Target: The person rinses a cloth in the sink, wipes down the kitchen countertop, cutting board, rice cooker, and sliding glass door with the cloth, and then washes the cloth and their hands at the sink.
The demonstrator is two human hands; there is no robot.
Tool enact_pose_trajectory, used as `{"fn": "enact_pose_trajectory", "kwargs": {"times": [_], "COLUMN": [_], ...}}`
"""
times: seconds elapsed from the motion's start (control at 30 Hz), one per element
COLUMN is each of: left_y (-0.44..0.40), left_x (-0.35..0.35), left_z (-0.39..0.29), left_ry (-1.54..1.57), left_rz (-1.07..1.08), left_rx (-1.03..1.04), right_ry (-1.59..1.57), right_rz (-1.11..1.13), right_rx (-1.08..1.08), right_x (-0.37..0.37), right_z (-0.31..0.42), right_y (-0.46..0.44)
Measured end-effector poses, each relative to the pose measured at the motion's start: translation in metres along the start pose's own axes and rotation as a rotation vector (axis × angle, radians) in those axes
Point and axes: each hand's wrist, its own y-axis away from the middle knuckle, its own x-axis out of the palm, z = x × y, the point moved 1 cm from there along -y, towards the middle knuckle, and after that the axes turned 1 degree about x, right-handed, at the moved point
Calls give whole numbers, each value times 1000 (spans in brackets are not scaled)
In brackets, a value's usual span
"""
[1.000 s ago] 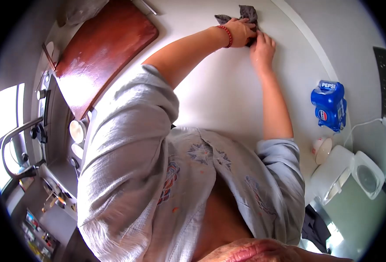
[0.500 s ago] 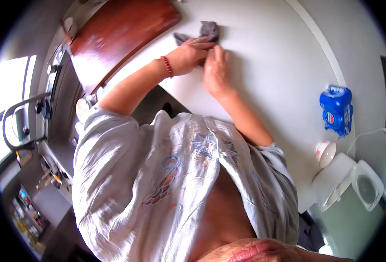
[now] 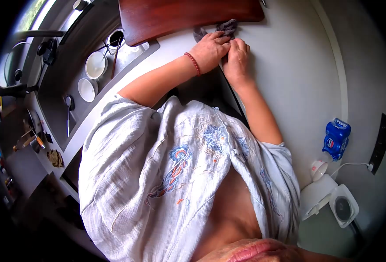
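1. White countertop (image 3: 289, 74) curves around the person, with a blue Pepsi pack (image 3: 336, 139) and a bowl (image 3: 319, 170) to the right.
2. Dark grey cloth (image 3: 228, 28) lies bunched by the counter's edge, just beside the red-brown board (image 3: 180, 15).
3. Left hand (image 3: 208, 52), fingers stretched close together, rests over the cloth.
4. Right hand (image 3: 236, 63) curls its fingers against the cloth beside it; I cannot tell whether either hand pinches the fabric.
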Motion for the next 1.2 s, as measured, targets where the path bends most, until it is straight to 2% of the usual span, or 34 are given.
{"fn": "enact_pose_trajectory", "kwargs": {"times": [0.03, 0.2, 0.27, 0.33, 0.4, 0.43, 0.47, 0.5, 0.53, 0.6, 0.63, 0.67, 0.73, 0.8, 0.97, 1.2], "left_y": [18, 91, 115, 145, 184, 203, 219, 232, 237, 245, 254, 249, 234, 209, 115, -65], "left_x": [-6, -43, -61, -78, -99, -111, -124, -140, -157, -159, -152, -151, -152, -144, -113, -33], "left_z": [15, 55, 55, 69, 76, 81, 85, 83, 79, 98, 101, 106, 95, 80, 26, -73], "left_ry": [-64, -52, 13, 54, -10, -82, -158, -263, -328, -264, -208, -161, -148, -86, 47, 285], "left_rz": [-114, -206, -181, -187, -55, 4, 61, -104, -236, -139, -103, -88, -236, -291, -207, -99], "left_rx": [14, -34, -86, -90, -323, -405, -473, -392, -397, -485, -496, -496, -368, -273, 0, 415], "right_ry": [-1, -53, -123, -102, -305, -429, -618, -648, -619, -638, -619, -588, -688, -723, -540, -131], "right_rz": [17, 128, 167, 234, 381, 465, 444, 264, 56, 234, 248, 246, 188, 117, -201, -519], "right_rx": [-42, -206, -157, -221, -174, -281, -175, -272, -347, -313, -264, -232, -226, -150, -86, 193], "right_x": [12, 45, 66, 79, 104, 130, 130, 140, 145, 142, 145, 150, 120, 95, 17, -100], "right_z": [18, 100, 117, 150, 186, 198, 223, 245, 266, 272, 272, 266, 250, 224, 133, -20], "right_y": [-8, -20, -13, -14, -13, -14, -15, -15, -21, -35, -29, -31, -34, -30, -3, 42]}}
